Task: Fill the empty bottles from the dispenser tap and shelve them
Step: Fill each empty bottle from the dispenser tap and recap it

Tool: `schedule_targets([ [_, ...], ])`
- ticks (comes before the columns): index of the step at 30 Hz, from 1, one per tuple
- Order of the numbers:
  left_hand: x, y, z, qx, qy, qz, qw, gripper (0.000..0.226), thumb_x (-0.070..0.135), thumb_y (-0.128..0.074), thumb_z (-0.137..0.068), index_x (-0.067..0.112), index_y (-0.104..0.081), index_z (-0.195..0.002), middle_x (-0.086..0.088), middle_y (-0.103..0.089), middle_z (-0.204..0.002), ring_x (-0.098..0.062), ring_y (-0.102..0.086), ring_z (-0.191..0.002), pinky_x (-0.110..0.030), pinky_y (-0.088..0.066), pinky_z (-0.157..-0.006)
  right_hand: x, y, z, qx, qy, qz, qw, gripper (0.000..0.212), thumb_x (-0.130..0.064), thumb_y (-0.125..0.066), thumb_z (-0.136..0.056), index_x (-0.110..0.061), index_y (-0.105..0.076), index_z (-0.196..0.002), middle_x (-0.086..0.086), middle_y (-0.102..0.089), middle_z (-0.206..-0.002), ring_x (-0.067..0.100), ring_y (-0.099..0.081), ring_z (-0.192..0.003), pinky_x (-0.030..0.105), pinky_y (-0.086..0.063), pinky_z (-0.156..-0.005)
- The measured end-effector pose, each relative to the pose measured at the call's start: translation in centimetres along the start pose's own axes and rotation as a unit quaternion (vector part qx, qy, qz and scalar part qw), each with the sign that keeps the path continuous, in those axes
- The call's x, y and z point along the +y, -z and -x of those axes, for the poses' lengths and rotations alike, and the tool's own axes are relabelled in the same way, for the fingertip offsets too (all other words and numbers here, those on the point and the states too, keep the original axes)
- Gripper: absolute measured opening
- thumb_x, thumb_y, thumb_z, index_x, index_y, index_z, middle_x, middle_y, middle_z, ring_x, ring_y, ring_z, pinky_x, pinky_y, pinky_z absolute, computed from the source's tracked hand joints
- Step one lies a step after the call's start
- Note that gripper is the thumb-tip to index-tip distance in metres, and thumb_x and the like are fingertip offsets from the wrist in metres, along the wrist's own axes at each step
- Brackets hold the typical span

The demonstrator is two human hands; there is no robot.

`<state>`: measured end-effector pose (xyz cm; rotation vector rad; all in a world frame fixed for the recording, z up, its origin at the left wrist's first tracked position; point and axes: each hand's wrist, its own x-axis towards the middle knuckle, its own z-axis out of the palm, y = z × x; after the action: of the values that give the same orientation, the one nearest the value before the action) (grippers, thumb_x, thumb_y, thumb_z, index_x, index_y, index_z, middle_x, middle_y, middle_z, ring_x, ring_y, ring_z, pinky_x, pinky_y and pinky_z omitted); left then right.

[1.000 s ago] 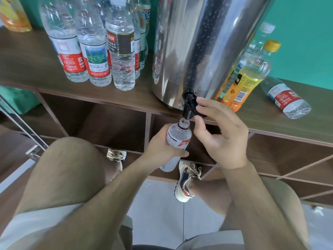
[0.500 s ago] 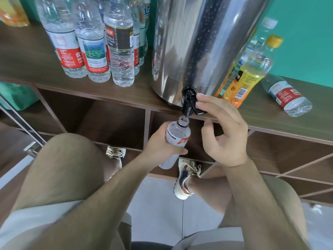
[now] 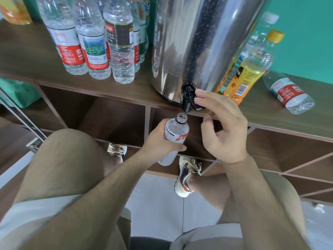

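Gleaming dispenser (image 3: 198, 42) on brown shelf (image 3: 32, 56), teal wall (image 3: 306, 33)

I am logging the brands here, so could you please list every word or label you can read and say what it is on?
"农" and "NON", cut off: leftmost standing bottle, red label.
"净水": third standing bottle, black label.
"达": rear bottle, blue print.
"农": lying bottle, red label.
Too blurred or small to read: held bottle, orange-label bottle, landscape-label bottle.
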<state>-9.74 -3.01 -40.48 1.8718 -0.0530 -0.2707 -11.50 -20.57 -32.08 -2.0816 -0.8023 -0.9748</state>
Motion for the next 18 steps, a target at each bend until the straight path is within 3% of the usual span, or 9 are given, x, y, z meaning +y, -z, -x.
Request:
schedule_targets([
  [8,-0.01,0.26,-0.09,0.001,-0.002,-0.002,1.0,0.078,0.02,-0.093,-0.074,0.037,-0.045,-0.133,0.015,-0.061,-0.118,-0.014,-0.063,-0.108,-0.034,-0.053,-0.099,-0.02,-0.29,0.51,-0.005,-0.023,-0.026,0.999,0.05,0.018,-0.05,-0.079,0.003,-0.072,-0.121,0.014,-0.067,-0.135,0.023,-0.063,-0.127,0.053,-0.058,-0.086],
  [18,0.32,-0.12,-0.19,-0.001,-0.007,-0.015,1.0,0.077,0.021,-0.092,-0.075,0.036,-0.044,-0.134,0.014,-0.06,-0.121,-0.013,-0.061,-0.108,-0.028,-0.048,-0.096,-0.03,-0.18,0.37,0.0,-0.023,-0.029,0.999,0.048,0.019,-0.049,-0.079,0.004,-0.073,-0.118,0.014,-0.068,-0.134,0.023,-0.064,-0.126,0.05,-0.057,-0.086],
])
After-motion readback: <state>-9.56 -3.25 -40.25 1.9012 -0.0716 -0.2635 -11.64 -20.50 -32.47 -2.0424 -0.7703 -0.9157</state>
